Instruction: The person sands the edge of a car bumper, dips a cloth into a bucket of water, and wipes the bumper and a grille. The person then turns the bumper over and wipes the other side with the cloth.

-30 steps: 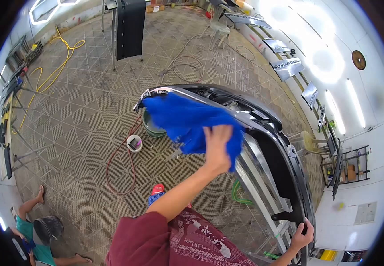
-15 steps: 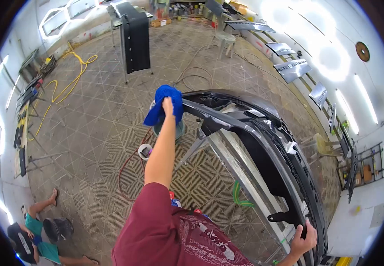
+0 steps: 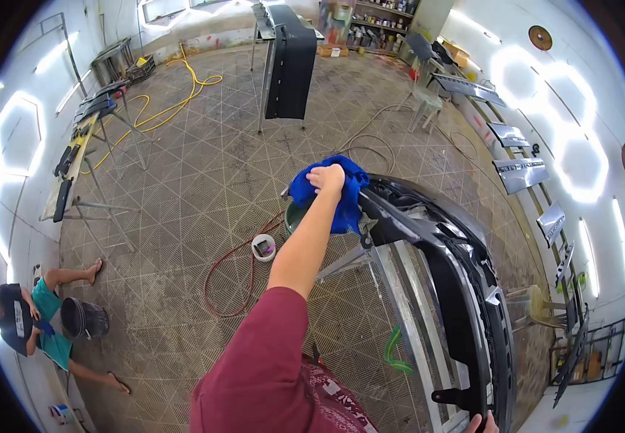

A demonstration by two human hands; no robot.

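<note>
My left hand (image 3: 328,177) presses on a blue cloth (image 3: 352,177) at the far left end of a black car bumper (image 3: 448,289). The cloth is draped around that end. Down at the bottom right, my right hand (image 3: 482,424) touches the near edge of the bumper, only its fingers showing at the frame's edge. The bumper lies on a metal stand (image 3: 417,317). Partly behind the cloth and my forearm stands a green bucket (image 3: 295,218).
A white tub (image 3: 263,247) and a red hose (image 3: 215,289) are on the floor. One person (image 3: 20,317) sits at left beside a black bucket (image 3: 85,318). Another black panel (image 3: 289,72) stands ahead; a chair (image 3: 532,307) is at right.
The view has turned, shifting the room. My left hand has flattened, fingers spread over the cloth, which is spread wider around the bumper end. My right hand now shows less.
</note>
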